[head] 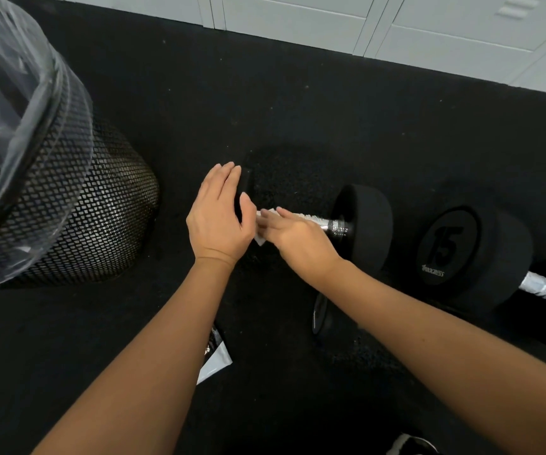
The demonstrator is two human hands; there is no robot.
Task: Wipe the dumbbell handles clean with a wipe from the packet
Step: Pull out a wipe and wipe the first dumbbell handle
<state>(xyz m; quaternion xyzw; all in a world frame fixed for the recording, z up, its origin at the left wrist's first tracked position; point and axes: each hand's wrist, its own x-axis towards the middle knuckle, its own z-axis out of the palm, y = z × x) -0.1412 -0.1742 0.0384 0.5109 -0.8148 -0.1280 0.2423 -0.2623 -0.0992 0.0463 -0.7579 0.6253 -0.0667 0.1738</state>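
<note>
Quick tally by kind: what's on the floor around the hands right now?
Dumbbells: 2, the near dumbbell and the 15 dumbbell
Wipes: 1, white wipe
Packets: 1, wipe packet
Bins: 1, mesh bin
Total: 5

Clearance around the work spot

Mesh bin [77,205] blocks the left; second dumbbell [472,254] crowds the right; bare floor mat [297,103] lies open on the far side.

My hands: two [220,213] [293,233]
Dumbbells: two [363,224] [475,254]
Wipe: one [262,239]
Packet: one [214,359] (partly under my arm)
Mesh bin: one [94,208]
</note>
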